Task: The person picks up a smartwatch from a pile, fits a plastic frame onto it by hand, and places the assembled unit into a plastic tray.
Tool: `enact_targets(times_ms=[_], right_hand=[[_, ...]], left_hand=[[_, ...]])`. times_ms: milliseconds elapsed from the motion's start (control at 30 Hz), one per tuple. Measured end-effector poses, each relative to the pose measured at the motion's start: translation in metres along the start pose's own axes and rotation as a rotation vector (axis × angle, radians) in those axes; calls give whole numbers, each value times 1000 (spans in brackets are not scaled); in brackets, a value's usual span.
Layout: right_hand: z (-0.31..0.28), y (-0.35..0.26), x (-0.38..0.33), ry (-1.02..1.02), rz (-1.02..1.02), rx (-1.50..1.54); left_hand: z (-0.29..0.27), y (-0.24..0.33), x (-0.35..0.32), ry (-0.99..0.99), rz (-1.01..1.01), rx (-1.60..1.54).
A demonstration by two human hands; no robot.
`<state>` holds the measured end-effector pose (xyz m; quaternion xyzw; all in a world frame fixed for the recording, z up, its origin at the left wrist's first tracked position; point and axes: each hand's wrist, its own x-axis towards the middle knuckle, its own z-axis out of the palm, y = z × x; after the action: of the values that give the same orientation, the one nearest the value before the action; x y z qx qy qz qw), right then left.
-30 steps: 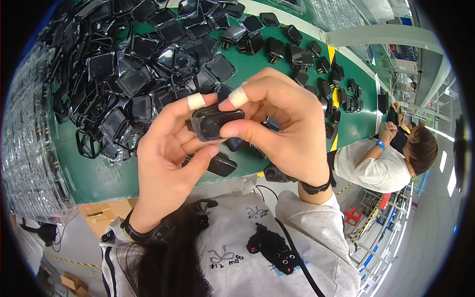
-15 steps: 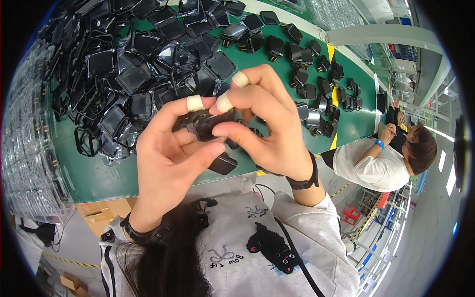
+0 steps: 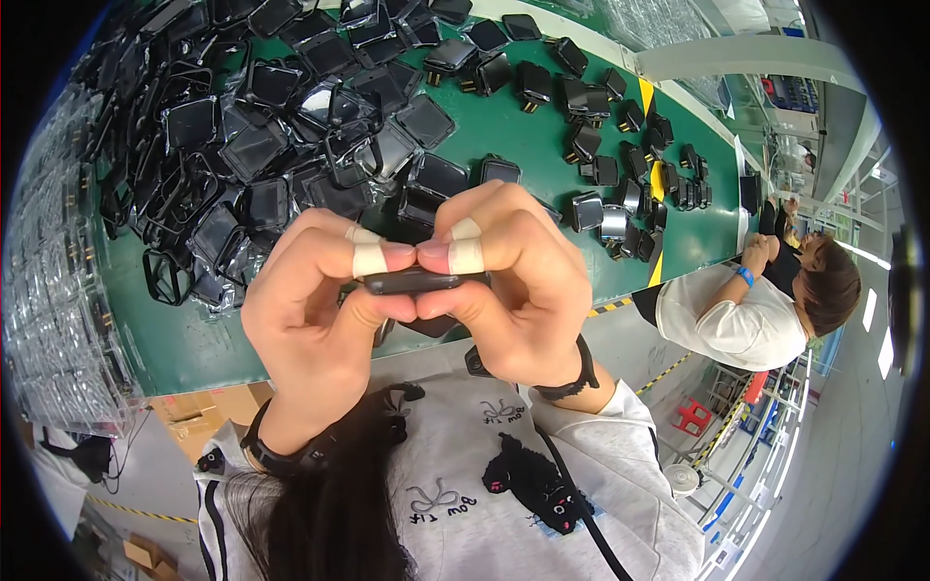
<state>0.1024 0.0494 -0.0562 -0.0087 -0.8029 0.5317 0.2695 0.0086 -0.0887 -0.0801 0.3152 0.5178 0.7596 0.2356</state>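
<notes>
Both of my hands pinch a slim black casing (image 3: pixel 413 282) between thumbs and forefingers, and its long edge lies level toward me. My left hand (image 3: pixel 312 308) grips its left half, with pale tape on the fingers. On the other half, my right hand (image 3: pixel 531 295) is closed the same way, also with taped fingers. The thumbs almost meet below the casing and the forefinger tips touch above it. Another dark piece (image 3: pixel 432 327) shows just under the thumbs, partly hidden. Beyond my hands, a square black casing (image 3: pixel 435 179) lies on the green table.
A heap of black casings and frames (image 3: pixel 257 145), some in clear film, covers the left of the green table (image 3: pixel 484 131). Several black casings with brass-coloured pins (image 3: pixel 586 100) stand at right. Stacked clear trays (image 3: pixel 58 281) line the left. A co-worker in white (image 3: pixel 736 324) sits at right.
My right hand has come down level with my left. The casing, tilted before, is now edge-on with both hands closed on its two ends.
</notes>
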Motion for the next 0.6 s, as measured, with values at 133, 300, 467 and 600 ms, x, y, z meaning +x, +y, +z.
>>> enact_targets(times_ms=[133, 300, 467, 600], right_hand=[[3, -7, -4, 18, 196, 123], [-6, -8, -11, -89, 204, -90], [2, 3, -14, 87, 346, 294], [1, -1, -9, 93, 344, 334]], left_hand=[[0, -8, -4, 6, 17, -94], [7, -11, -5, 15, -86, -270], [22, 3, 4, 122, -296, -350], [20, 0, 5, 151, -282, -210]])
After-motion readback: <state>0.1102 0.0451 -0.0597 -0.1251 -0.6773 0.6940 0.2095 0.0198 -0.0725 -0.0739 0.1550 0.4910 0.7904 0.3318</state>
